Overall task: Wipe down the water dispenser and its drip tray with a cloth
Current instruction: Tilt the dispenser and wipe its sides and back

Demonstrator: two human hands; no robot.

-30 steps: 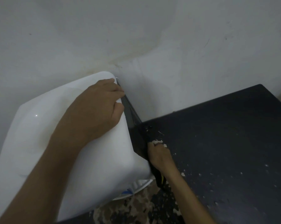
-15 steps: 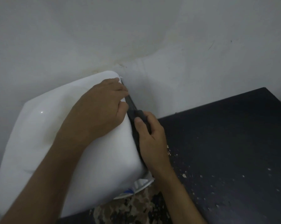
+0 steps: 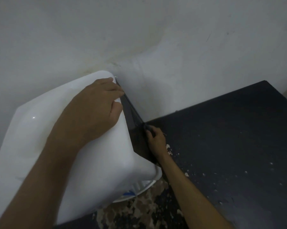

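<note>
The white water dispenser [image 3: 45, 129] fills the lower left, seen from above, with its dark side panel [image 3: 133, 119] facing right. My left hand [image 3: 93, 113] lies on its top, fingers curled over the right edge. My right hand [image 3: 156, 139] presses a dark grey cloth [image 3: 147, 128] against the side panel, about halfway down. Most of the cloth is hidden under my fingers. Below the front corner a curved white rim [image 3: 149, 185] with a blue mark shows; the drip tray cannot be made out.
A black tabletop [image 3: 230, 146], speckled with pale flakes where its surface has peeled, stands right beside the dispenser. A white wall [image 3: 156, 47] runs close behind both. Worn, patchy floor [image 3: 139, 212] shows below the dispenser.
My right hand slid from low on the dark side panel up towards the top edge, then came a little way back down. My left hand stayed on the dispenser's top.
</note>
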